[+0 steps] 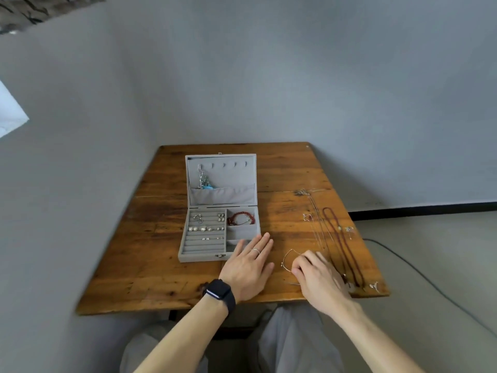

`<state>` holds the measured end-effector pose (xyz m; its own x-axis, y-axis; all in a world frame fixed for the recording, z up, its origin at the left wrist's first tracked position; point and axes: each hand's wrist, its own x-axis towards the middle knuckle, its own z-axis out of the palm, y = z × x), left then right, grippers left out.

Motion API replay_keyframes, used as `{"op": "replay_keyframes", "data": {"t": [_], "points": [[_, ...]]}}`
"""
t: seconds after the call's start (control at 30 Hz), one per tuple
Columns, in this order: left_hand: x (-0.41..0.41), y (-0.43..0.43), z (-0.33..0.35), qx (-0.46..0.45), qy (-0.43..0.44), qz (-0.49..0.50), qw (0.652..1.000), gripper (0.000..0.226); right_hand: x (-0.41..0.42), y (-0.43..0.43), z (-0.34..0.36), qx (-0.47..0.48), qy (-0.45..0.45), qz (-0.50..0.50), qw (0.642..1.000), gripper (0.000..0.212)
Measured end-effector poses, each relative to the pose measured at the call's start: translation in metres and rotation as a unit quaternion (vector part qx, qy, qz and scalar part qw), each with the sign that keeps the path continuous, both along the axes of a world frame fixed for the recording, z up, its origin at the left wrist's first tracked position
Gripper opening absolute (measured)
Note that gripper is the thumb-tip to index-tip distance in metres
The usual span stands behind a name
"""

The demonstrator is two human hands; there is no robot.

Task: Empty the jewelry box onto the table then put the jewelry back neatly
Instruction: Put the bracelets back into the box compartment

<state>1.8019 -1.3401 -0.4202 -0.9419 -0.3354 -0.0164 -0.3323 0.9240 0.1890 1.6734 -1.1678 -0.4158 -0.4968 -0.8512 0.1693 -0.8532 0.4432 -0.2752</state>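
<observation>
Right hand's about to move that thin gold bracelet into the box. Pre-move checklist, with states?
1. Jewelry box lid open and upright: ok.
2. Free slot: middle right compartment looks empty: ok.
3. Near right compartment reachable: not ok, the left hand lies flat with its fingers over that corner.
4. Right hand has a grip on the thin gold bracelet: cannot tell, curled fingers hide the contact.
5. Bracelet clear of the red bead necklace and the thin chains beside it: cannot tell, the right hand covers where they pass.
</observation>
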Motion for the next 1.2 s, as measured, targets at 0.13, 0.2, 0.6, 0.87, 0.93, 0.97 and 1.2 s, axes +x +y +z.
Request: {"op": "replay_keyframes", "data": {"t": [0.13,0.2,0.6,0.87,0.93,0.97,1.2], "points": [[-0.005,0.003,0.01,0.052,0.009,0.008,0.999,0.064,-0.006,-0.007,0.014,0.058,-0.057,0.003,0.997,0.015],[-0.007,0.009,0.017,0.067,0.042,0.006,0.997,0.063,-0.008,-0.009,0.027,0.035,-0.154,-0.006,0.987,0.015],[0.011,0.009,0.056,0.399,0.223,0.15,0.877,0.013,-0.023,-0.001,0.076,-0.024,-0.33,0.018,0.943,0.012],[0.045,-0.022,0.043,0.195,0.208,0.239,0.928,0.019,0.002,-0.057,0.057,-0.017,-0.248,0.015,0.969,0.009],[0.045,-0.034,0.043,0.125,0.202,0.258,0.937,0.022,0.006,-0.079,0.052,-0.038,-0.211,0.008,0.977,0.007],[0.044,-0.039,0.044,0.097,0.192,0.266,0.94,0.022,0.006,-0.088,0.05,-0.046,-0.196,0.004,0.979,0.007],[0.011,-0.064,0.051,-0.009,0.08,0.265,0.961,0.025,-0.001,-0.126,0.035,-0.049,-0.092,-0.036,0.994,0.014]]}}
